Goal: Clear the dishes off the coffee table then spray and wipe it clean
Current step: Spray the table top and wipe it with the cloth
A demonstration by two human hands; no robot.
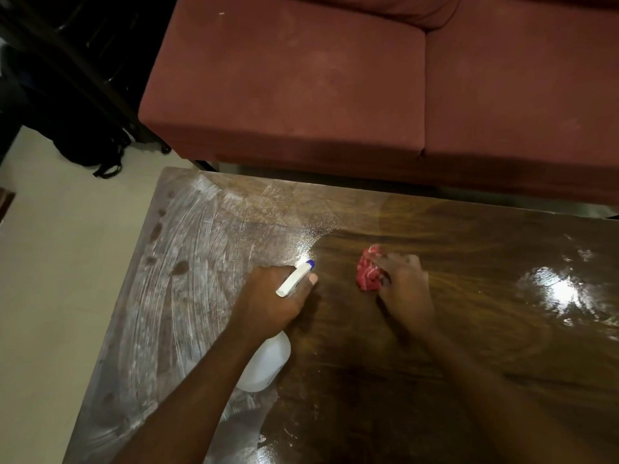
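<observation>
The wooden coffee table point(435, 346) fills the lower part of the head view, with no dishes on it. Its left half is covered in whitish curved wipe streaks and wet spray. My left hand point(271, 296) grips a white spray bottle point(268, 363) by the neck, its white trigger head with a blue nozzle pointing toward the far edge. A crumpled red cloth point(368, 271) sits on the table near the middle. My right hand point(403, 289) is closed on the cloth and presses it against the wood.
A dark red sofa point(301, 78) stands just beyond the table's far edge. A black bag point(90, 142) lies on the pale floor point(50, 279) at the left, beside dark furniture. A bright light reflection shines on the table's right side.
</observation>
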